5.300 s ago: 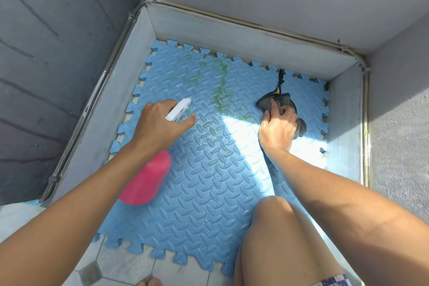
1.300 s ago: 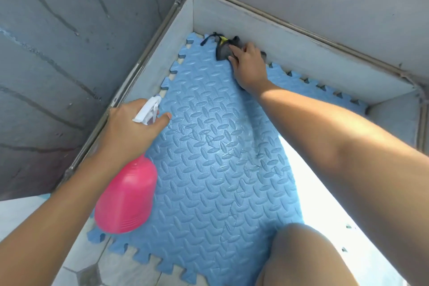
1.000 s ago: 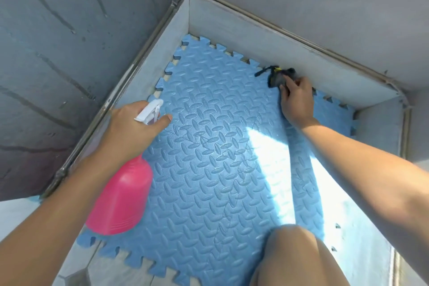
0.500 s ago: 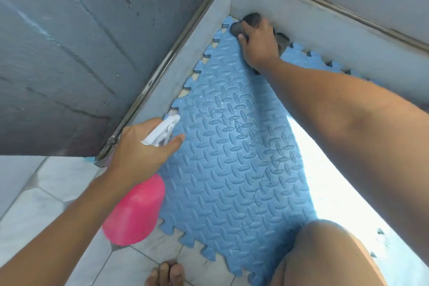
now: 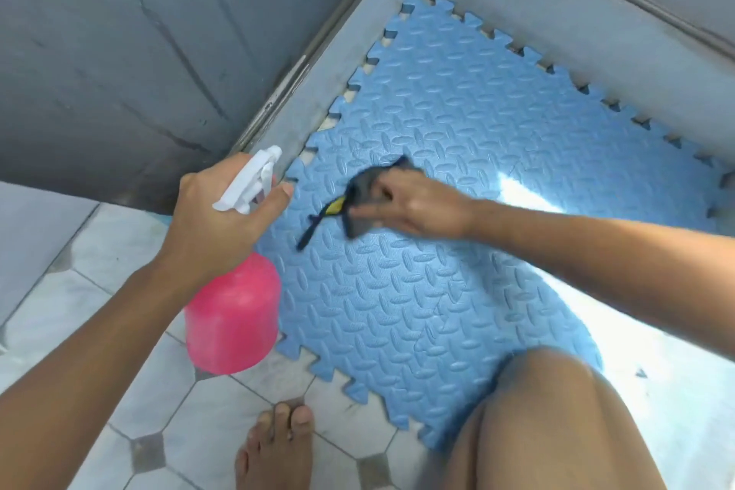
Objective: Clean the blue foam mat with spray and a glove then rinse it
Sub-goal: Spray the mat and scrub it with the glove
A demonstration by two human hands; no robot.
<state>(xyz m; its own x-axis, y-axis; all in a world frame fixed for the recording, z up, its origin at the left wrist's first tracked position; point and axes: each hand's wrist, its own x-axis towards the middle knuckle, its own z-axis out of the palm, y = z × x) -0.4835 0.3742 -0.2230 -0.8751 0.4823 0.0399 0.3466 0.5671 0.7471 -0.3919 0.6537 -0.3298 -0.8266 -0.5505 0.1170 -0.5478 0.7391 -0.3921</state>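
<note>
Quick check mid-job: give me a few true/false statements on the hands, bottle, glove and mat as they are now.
1. The left hand holds the bottle. True.
2. The bottle is green. False: it is pink with a white trigger.
3. The right hand holds the glove against the mat. True.
4. The glove is worn on the hand. False: it is bunched in bare fingers.
5. The mat lies clear of any wall. False: its far edges meet a grey kerb in a corner.
</note>
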